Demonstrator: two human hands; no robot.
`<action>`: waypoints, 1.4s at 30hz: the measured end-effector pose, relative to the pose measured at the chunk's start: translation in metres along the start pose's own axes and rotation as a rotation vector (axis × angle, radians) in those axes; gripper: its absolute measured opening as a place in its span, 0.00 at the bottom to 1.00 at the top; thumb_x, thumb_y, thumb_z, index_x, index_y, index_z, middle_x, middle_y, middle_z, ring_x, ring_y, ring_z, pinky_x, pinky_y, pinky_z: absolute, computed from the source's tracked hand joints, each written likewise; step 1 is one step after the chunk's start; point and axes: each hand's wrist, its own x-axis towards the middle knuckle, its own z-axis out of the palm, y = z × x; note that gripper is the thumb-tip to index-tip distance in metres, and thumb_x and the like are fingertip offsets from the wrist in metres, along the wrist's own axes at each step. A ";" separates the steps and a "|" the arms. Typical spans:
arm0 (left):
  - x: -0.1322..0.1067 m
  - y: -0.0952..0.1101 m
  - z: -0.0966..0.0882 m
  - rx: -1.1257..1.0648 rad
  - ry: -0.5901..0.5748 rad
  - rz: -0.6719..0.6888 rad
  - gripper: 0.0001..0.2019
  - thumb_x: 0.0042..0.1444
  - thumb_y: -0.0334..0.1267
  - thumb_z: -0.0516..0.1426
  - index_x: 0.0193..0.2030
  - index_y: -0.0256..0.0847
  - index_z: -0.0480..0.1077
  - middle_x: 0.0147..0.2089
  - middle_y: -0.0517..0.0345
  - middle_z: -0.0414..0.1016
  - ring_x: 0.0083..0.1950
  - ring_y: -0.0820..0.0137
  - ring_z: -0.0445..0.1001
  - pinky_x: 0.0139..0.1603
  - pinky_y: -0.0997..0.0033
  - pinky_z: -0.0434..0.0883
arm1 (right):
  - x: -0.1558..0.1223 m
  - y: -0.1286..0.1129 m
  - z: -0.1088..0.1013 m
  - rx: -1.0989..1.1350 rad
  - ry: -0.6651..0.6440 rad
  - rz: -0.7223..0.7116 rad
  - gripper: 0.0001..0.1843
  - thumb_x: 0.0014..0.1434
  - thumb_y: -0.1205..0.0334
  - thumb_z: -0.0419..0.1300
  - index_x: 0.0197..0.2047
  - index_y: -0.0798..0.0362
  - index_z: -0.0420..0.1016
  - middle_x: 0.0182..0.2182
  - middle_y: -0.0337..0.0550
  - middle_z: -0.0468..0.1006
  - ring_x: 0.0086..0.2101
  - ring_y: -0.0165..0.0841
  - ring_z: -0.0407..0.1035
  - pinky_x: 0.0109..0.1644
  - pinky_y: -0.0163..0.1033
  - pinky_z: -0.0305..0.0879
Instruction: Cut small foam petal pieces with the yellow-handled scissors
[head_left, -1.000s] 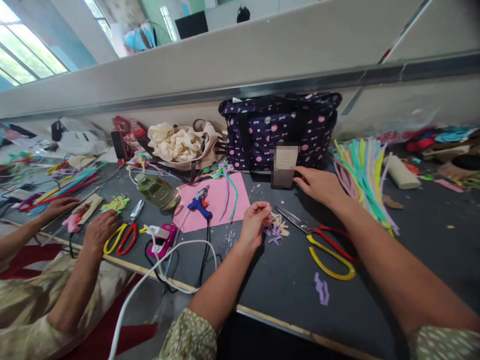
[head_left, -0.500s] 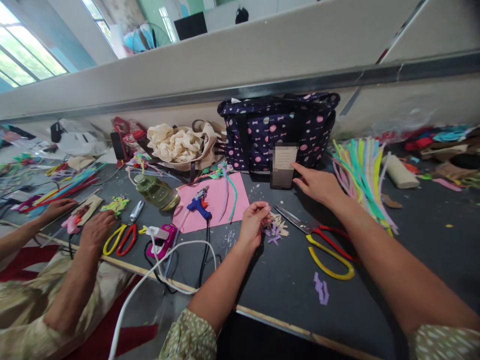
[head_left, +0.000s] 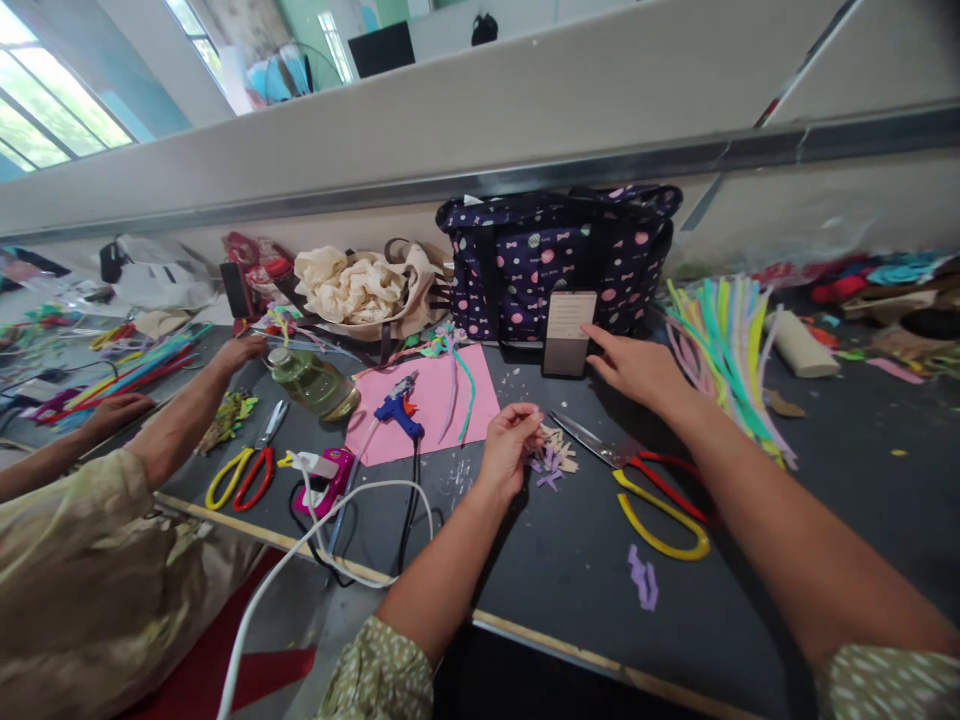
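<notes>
My left hand [head_left: 514, 445] is closed in a pinch just left of a small pile of cut cream and purple strips [head_left: 556, 458]. Whatever its fingertips hold is too small to make out. With its index finger extended, my right hand [head_left: 634, 365] touches the screen of a phone [head_left: 568, 335]. The phone leans upright against a dark patterned bag [head_left: 517, 270] and shows a light page. Below my right forearm lie scissors [head_left: 619, 468] with one red and one yellow handle, their blades pointing toward the strips. A few purple strips [head_left: 643, 577] rest nearer the table edge.
A blue glue gun [head_left: 399, 408] lies on pink paper [head_left: 472, 375], beside a green bottle [head_left: 311, 383]. A magenta power strip [head_left: 328, 482] has a white cable. Pipe cleaners [head_left: 724, 340] lie right. At left, a co-worker's arm [head_left: 195, 405] reaches over the table near other scissors [head_left: 259, 455].
The co-worker at left has leaned in and stretched an arm forward toward the bottle. My two hands have stayed in place.
</notes>
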 end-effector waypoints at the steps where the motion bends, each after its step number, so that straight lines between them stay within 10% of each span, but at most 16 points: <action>1: 0.000 0.000 0.000 -0.003 -0.002 0.000 0.17 0.38 0.39 0.67 0.34 0.37 0.70 0.28 0.63 0.67 0.23 0.81 0.65 0.26 0.79 0.64 | 0.000 0.000 -0.001 0.002 -0.002 0.001 0.29 0.62 0.52 0.43 0.66 0.48 0.50 0.41 0.49 0.76 0.36 0.40 0.69 0.32 0.38 0.56; 42: 0.000 0.000 -0.001 -0.012 -0.001 -0.004 0.17 0.37 0.38 0.67 0.34 0.37 0.70 0.28 0.62 0.68 0.23 0.81 0.65 0.25 0.79 0.64 | 0.002 0.001 -0.007 0.030 0.026 0.021 0.32 0.62 0.52 0.44 0.67 0.51 0.46 0.40 0.49 0.77 0.34 0.40 0.70 0.32 0.40 0.58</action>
